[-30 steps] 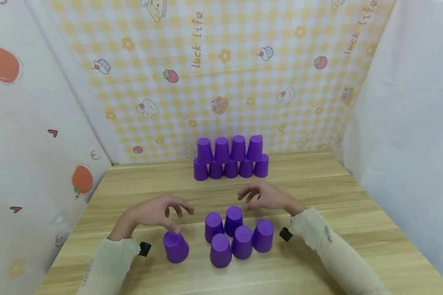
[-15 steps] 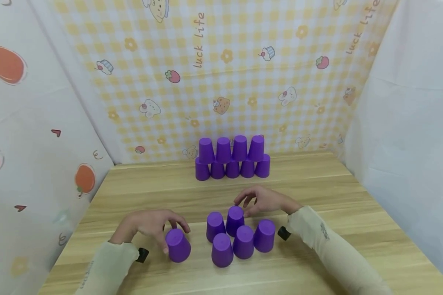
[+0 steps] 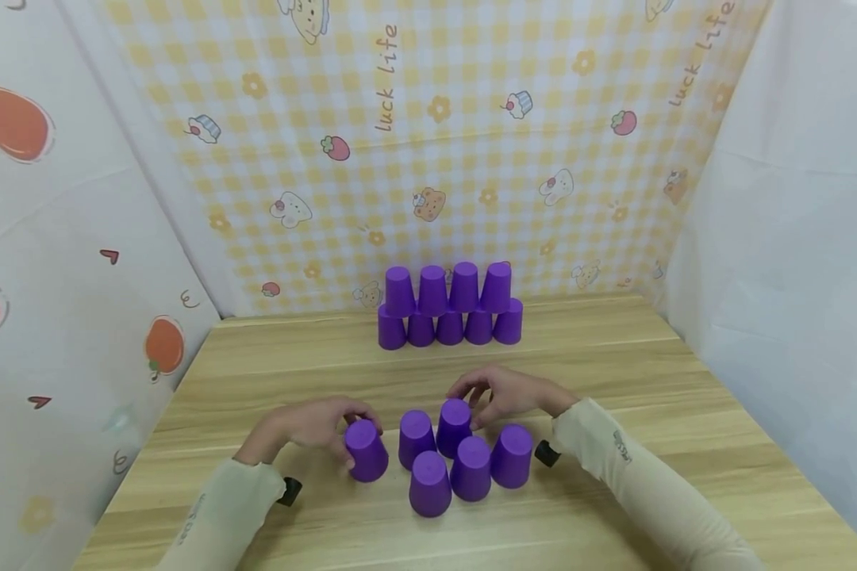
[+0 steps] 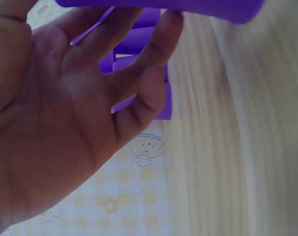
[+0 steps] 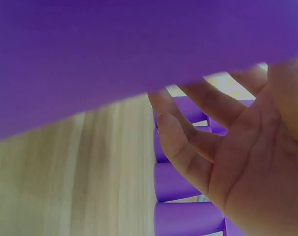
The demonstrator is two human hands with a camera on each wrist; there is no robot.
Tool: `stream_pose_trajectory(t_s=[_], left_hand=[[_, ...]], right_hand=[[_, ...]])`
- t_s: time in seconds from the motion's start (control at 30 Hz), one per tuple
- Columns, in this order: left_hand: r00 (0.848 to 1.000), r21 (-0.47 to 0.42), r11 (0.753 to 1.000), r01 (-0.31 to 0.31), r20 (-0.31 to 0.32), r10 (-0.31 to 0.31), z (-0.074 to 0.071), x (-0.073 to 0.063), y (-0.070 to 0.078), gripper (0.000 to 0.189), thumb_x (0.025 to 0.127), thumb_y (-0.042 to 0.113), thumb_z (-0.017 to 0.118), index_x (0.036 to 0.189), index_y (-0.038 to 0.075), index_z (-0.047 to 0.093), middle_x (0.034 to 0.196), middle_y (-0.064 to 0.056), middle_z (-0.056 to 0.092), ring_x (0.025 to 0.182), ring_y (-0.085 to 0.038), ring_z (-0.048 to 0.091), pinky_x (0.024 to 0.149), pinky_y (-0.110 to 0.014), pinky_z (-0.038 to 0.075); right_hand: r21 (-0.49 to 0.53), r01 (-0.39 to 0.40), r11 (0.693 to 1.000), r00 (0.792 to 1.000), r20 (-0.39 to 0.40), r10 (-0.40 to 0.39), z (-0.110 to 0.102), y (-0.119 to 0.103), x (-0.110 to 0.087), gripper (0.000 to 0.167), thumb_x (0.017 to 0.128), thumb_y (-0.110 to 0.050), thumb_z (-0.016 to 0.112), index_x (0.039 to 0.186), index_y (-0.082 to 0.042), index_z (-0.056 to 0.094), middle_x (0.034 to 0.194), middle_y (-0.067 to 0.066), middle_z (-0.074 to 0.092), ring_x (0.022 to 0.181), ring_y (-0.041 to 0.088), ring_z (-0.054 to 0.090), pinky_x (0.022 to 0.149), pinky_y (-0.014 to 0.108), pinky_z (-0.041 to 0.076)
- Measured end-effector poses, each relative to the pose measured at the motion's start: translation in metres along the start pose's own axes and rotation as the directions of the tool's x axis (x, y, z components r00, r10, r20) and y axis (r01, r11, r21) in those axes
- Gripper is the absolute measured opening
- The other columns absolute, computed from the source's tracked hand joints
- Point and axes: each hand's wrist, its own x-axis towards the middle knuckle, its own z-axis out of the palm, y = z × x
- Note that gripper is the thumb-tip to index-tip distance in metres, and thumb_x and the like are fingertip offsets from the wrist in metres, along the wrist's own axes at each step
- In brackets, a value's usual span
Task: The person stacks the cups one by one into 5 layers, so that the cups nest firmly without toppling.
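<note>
My left hand (image 3: 321, 426) grips an upside-down purple cup (image 3: 367, 452) at the left of the front group, thumb on its near side and fingers behind. In the left wrist view, that cup's purple wall (image 4: 188, 7) crosses the top above the fingers (image 4: 161, 37). My right hand (image 3: 507, 392) has its fingers and thumb curled around the rearmost cup (image 3: 455, 427) of the group. A large purple cup wall (image 5: 114, 49) fills the top of the right wrist view, hiding the right fingertips.
Beside the held cups stand more upside-down purple cups (image 3: 430, 484), close together. At the back of the wooden table (image 3: 293, 349), several purple cups (image 3: 432, 292) form two stacked rows before a yellow checked cloth (image 3: 371, 182).
My left hand came down around the left cup and slid it right and away from me, closer to the others. My right hand moved left and down onto the rearmost cup.
</note>
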Motion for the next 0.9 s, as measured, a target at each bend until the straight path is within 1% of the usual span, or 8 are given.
stream_pose_trajectory(t_s=[0.2,0.37,0.47,0.57,0.7,0.77,0.83,0.9], left_hand=[[0.996,0.04,0.999,-0.008,-0.089,0.011,0.001,0.011,-0.003,0.053,0.075,0.022,0.086,0.123,0.018,0.063,0.117,0.006,0.063,0.111,-0.024,0.058,0.099,-0.054,0.044],[0.989,0.029,0.999,0.027,-0.15,-0.022,0.001,0.017,-0.003,0.054,0.077,0.024,0.086,0.125,0.014,0.063,0.116,0.005,0.065,0.111,-0.024,0.059,0.1,-0.054,0.043],[0.985,0.015,0.999,0.044,-0.166,-0.04,0.001,0.02,-0.004,0.056,0.077,0.023,0.085,0.127,0.011,0.062,0.117,0.005,0.066,0.112,-0.024,0.059,0.099,-0.053,0.044],[0.983,0.003,0.999,0.048,-0.177,-0.047,0.001,0.024,-0.004,0.058,0.078,0.019,0.085,0.13,0.009,0.061,0.118,0.003,0.066,0.111,-0.024,0.059,0.098,-0.05,0.047],[0.98,-0.004,0.999,0.052,-0.191,-0.052,0.002,0.029,-0.005,0.056,0.076,0.017,0.086,0.126,0.008,0.062,0.114,0.003,0.066,0.108,-0.021,0.061,0.096,-0.046,0.049],[0.978,-0.012,0.998,0.055,-0.201,-0.057,0.001,0.033,-0.004,0.052,0.076,0.015,0.086,0.123,0.008,0.063,0.111,0.003,0.067,0.107,-0.021,0.062,0.096,-0.046,0.049],[0.974,-0.011,0.998,0.065,-0.215,-0.066,-0.001,0.037,-0.003,0.051,0.076,0.014,0.086,0.122,0.007,0.064,0.11,0.002,0.068,0.105,-0.02,0.062,0.096,-0.045,0.05],[0.968,-0.01,0.997,0.073,-0.241,-0.074,-0.002,0.041,-0.001,0.05,0.077,0.013,0.085,0.122,0.005,0.064,0.109,0.001,0.068,0.104,-0.021,0.063,0.095,-0.044,0.051]], right_hand=[[0.011,-0.03,0.999,0.999,-0.029,0.031,0.004,0.001,0.001,0.048,0.079,-0.01,0.083,0.124,-0.01,0.066,0.117,0.001,0.067,0.104,0.019,0.063,0.082,0.033,0.056],[0.002,-0.024,1.0,0.998,-0.063,0.024,0.003,0.003,-0.001,0.045,0.079,-0.012,0.083,0.121,-0.012,0.067,0.116,0.0,0.067,0.104,0.019,0.063,0.081,0.033,0.056],[-0.006,-0.023,1.0,0.994,-0.104,0.023,0.002,0.007,-0.003,0.043,0.08,-0.013,0.083,0.12,-0.014,0.066,0.117,-0.001,0.066,0.103,0.019,0.064,0.079,0.034,0.057],[0.008,0.005,1.0,0.988,-0.155,-0.004,-0.001,0.011,-0.004,0.043,0.08,-0.012,0.082,0.119,-0.011,0.066,0.119,0.003,0.065,0.104,0.022,0.065,0.084,0.039,0.056],[0.033,0.055,0.998,0.972,-0.232,-0.046,-0.005,0.016,-0.005,0.045,0.081,-0.01,0.081,0.121,-0.003,0.064,0.119,0.011,0.066,0.103,0.03,0.066,0.09,0.048,0.054],[0.039,0.068,0.997,0.958,-0.281,-0.054,-0.008,0.018,-0.004,0.046,0.08,-0.008,0.081,0.121,0.0,0.063,0.119,0.014,0.067,0.101,0.032,0.067,0.089,0.049,0.054],[0.043,0.064,0.997,0.94,-0.339,-0.046,-0.01,0.018,-0.003,0.046,0.079,-0.007,0.082,0.121,0.001,0.063,0.118,0.017,0.067,0.098,0.032,0.068,0.087,0.046,0.055],[0.05,0.045,0.998,0.914,-0.406,-0.021,-0.013,0.017,-0.001,0.046,0.078,-0.006,0.082,0.12,0.001,0.063,0.117,0.018,0.067,0.096,0.032,0.068,0.082,0.042,0.057]])
